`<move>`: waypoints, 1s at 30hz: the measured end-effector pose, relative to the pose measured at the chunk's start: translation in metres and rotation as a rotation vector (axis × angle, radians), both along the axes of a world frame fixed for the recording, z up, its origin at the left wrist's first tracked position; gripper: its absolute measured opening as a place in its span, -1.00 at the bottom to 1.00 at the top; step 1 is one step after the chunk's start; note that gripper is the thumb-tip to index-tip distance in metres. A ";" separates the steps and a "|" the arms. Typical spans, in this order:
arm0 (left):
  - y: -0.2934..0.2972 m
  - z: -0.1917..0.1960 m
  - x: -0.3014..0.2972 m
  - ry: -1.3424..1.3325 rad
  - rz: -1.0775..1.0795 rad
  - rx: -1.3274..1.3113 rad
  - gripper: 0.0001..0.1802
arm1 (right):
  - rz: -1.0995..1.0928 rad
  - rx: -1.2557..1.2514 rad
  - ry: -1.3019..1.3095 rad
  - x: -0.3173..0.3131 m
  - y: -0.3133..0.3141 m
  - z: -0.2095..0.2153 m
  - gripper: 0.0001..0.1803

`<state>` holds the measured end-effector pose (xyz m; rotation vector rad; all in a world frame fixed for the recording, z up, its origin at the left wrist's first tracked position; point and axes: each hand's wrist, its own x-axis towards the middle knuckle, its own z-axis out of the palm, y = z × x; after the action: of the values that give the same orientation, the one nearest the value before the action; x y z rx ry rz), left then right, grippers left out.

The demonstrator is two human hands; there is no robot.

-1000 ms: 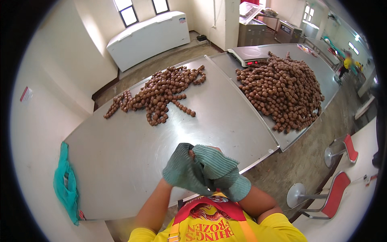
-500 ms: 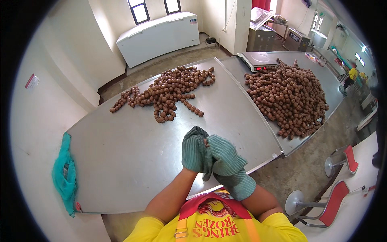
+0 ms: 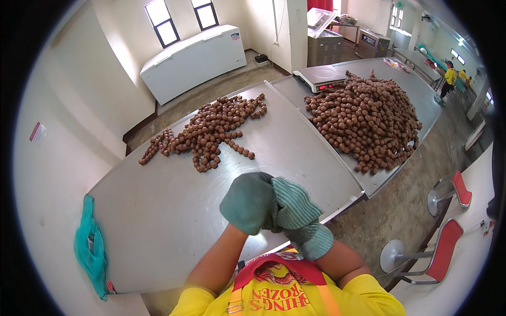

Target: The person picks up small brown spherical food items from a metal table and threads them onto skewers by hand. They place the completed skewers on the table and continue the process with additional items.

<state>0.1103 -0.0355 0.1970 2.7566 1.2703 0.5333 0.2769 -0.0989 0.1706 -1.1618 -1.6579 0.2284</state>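
Note:
My left hand [image 3: 246, 203] and my right hand [image 3: 297, 203], both in green knitted gloves, are closed and pressed together over the near edge of the steel table [image 3: 153, 221]. Whatever lies between them is hidden by the gloves. Beyond them, toward the left, lies a loose heap of brown round linked sausages [image 3: 211, 129], with a few strands trailing out. A much bigger mound of the same linked sausages [image 3: 363, 124] covers part of the adjoining tabletop to the right. Neither hand touches these heaps.
A digital scale [image 3: 320, 75] stands behind the bigger mound. Teal netting [image 3: 90, 247] hangs at the table's left end. Against the far wall is a white chest freezer [image 3: 195, 63]. Red-seated stools [image 3: 445, 250] stand at the right, and people [image 3: 449, 79] are far off.
My left hand has turned and shifted slightly left, its glove back now facing up. A small brown bit that showed between the gloves is hidden now. The whole view has tilted slightly.

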 end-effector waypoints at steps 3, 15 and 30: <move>0.003 -0.061 -0.005 -0.143 0.045 -0.151 -0.65 | -0.010 0.164 0.060 -0.002 -0.004 0.006 -0.89; 0.034 -0.195 -0.042 -0.514 0.014 -0.576 -0.59 | 0.213 0.024 0.152 0.008 -0.014 0.010 -0.86; -0.052 -0.073 -0.064 -0.152 -0.137 -0.025 -0.42 | 0.836 -0.457 0.897 0.048 -0.003 0.065 -0.83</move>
<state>0.0461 -0.0880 0.1244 2.6974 1.0405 0.6946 0.3253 -0.1016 0.2359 -0.4409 -1.1746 1.4809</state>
